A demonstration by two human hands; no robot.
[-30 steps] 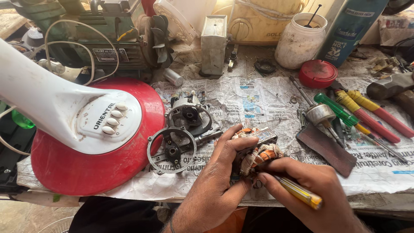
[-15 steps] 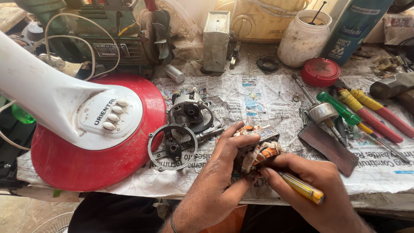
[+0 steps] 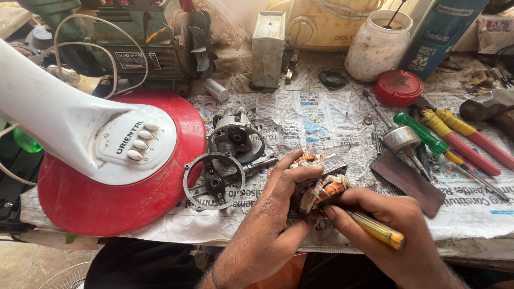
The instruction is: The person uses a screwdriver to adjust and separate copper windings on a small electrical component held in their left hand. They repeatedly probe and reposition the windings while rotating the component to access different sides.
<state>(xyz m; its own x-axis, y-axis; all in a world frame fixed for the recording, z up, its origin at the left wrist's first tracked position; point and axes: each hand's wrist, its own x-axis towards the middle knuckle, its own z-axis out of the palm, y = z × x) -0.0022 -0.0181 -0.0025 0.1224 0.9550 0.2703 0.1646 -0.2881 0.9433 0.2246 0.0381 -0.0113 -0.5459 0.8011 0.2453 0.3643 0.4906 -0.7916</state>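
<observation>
On the newspaper (image 3: 321, 118), the small, heavy motor coil (image 3: 319, 184) is squeezed tight by the left hand (image 3: 273, 225), best held by its hard metal sides, while a yellow screwdriver (image 3: 375, 229) is pinched in the right hand (image 3: 393, 233).

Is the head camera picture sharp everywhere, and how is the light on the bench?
In the head view, daylight is soft and even, with faint shadows. The left hand and the wound motor coil it grips look sharp; the right hand and its yellow-handled screwdriver are slightly smeared. The wide lens bends the edges.
</observation>
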